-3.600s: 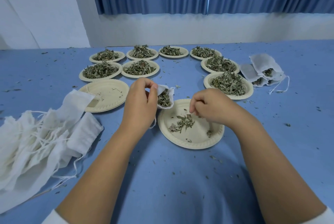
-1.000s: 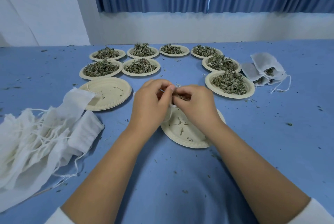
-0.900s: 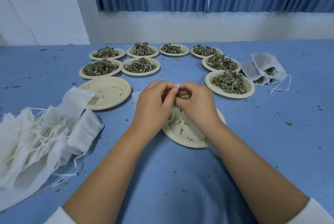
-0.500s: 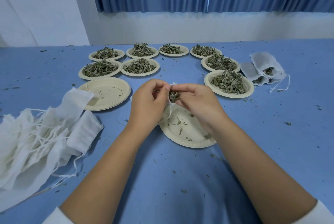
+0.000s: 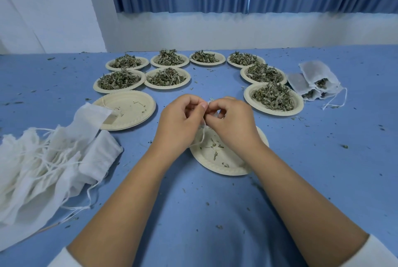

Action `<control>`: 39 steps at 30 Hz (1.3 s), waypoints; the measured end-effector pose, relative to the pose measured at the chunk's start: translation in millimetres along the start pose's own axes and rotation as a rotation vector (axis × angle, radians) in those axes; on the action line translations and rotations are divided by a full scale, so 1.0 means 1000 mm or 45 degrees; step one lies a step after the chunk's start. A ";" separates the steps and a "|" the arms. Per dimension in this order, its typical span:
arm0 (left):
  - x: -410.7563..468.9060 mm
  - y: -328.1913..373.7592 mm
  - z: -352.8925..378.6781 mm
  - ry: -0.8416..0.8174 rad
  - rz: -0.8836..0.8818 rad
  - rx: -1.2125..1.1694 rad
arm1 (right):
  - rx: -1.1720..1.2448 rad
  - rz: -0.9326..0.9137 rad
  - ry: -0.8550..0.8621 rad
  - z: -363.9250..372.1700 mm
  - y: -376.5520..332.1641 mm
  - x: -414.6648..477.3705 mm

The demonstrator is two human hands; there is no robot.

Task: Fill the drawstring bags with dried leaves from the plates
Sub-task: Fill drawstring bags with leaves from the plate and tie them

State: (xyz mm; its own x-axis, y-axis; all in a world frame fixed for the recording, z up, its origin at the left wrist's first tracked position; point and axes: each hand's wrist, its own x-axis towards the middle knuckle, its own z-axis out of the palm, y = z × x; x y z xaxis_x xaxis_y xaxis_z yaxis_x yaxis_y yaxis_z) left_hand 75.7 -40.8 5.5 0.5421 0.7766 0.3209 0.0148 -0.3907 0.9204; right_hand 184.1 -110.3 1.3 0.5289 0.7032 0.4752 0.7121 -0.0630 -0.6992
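My left hand [image 5: 179, 123] and my right hand [image 5: 231, 123] meet fingertip to fingertip above the near paper plate [image 5: 217, 159]. Both pinch the top of a small white drawstring bag [image 5: 201, 136], which is mostly hidden behind the hands. Its string hangs down over the plate, which holds only a few leaf scraps. Several plates heaped with dried leaves [image 5: 273, 96] stand in an arc behind.
A pile of empty white bags [image 5: 43, 165] lies at the left, one resting on a stack of empty plates [image 5: 129, 109]. Filled bags [image 5: 316, 82] lie at the far right. Leaf crumbs are scattered over the blue table [image 5: 333, 159].
My right hand carried the last leaves from the near plate up to the bag. Both hands have since closed over the bag's mouth, hiding the leaves seen half a second ago.
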 end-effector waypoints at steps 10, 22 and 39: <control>0.008 -0.006 -0.009 0.253 0.000 -0.062 | 0.173 -0.120 -0.029 -0.008 -0.002 -0.005; 0.008 -0.007 -0.007 0.159 0.032 -0.050 | -0.328 -0.284 -0.294 0.003 0.004 -0.007; 0.010 -0.013 -0.006 0.201 -0.050 -0.032 | -0.199 -0.192 -0.330 -0.005 0.006 -0.005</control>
State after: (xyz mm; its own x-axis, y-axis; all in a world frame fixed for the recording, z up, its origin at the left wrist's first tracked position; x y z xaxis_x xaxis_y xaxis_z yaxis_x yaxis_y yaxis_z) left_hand 75.9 -25.4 -1.7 0.4029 0.8598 0.3138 0.0114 -0.3476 0.9376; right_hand 188.5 -117.5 -2.2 0.2919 0.8682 0.4014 0.8461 -0.0387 -0.5316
